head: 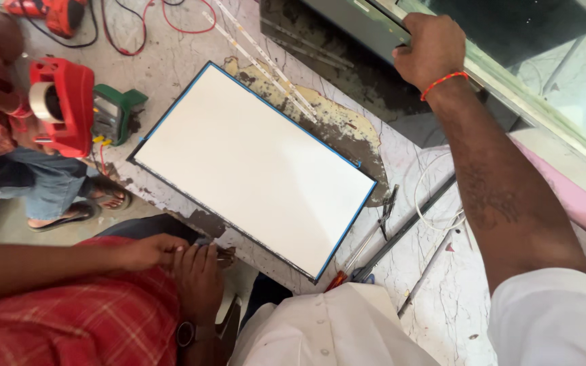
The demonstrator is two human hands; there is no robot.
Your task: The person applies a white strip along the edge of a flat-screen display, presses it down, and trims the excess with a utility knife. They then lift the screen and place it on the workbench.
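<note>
Right hand: closed over the edge of a grey metal frame, up and right of the white panel. Left hand: out of sight. White panel: blue-edged, flat on a worn, chipped marble table. Screwdriver and white wire: right of the panel. Red tape dispenser: left. Another person's hands: below.

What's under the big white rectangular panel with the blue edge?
The white panel lies flat on a worn marble-patterned table, with peeled brown patches showing around its edges. Whatever lies directly beneath it is covered.
</note>
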